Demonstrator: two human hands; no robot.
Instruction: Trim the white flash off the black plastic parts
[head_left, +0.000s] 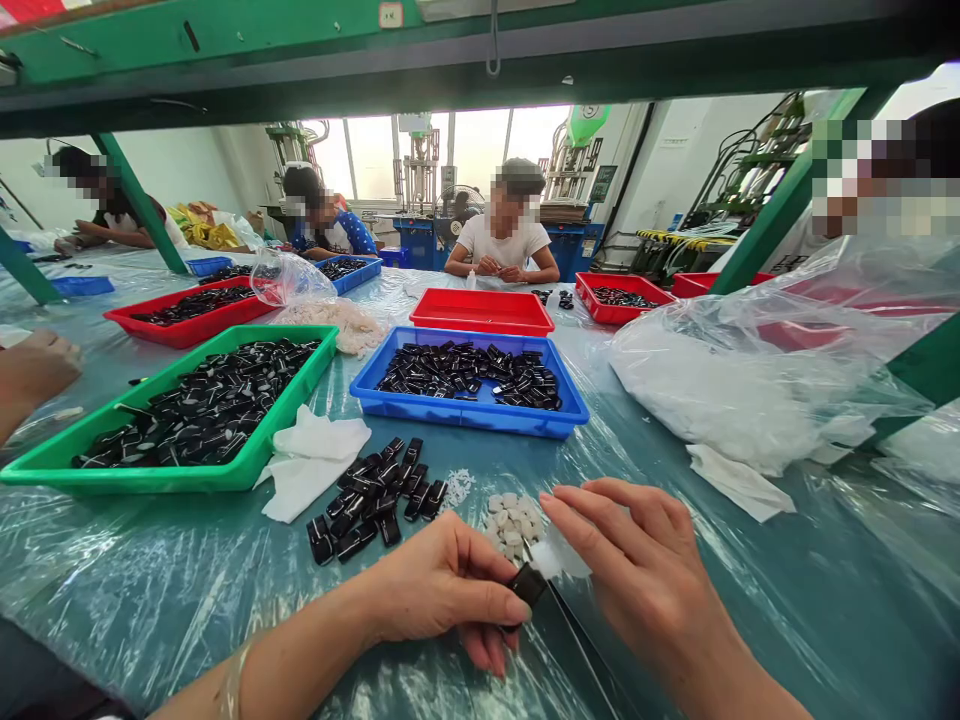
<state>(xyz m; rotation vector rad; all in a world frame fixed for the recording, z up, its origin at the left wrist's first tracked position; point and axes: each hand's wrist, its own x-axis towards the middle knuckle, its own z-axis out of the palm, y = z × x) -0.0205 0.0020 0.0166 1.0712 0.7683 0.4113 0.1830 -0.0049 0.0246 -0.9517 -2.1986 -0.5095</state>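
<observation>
Between the thumb and fingers of my left hand [450,590] is a small black part [527,584]. My right hand [645,570] is just to its right, fingers stretched forward and slightly apart, beside a translucent whitish piece [559,560]; whether it touches that piece is unclear. Thin metal tweezers [574,630] lie between the hands, their tips near the black part. Just beyond the hands is a small pile of whitish round pieces [511,522]. Small white bits [458,487] lie left of that pile, near a heap of loose black parts [375,495].
A blue tray [469,411] and a green tray [172,480] hold black parts. Behind stands a red tray [484,320]. White cloths [315,450] and a large plastic bag [735,400] rest on the table. Another person's hand [37,370] is at left; several people sit around.
</observation>
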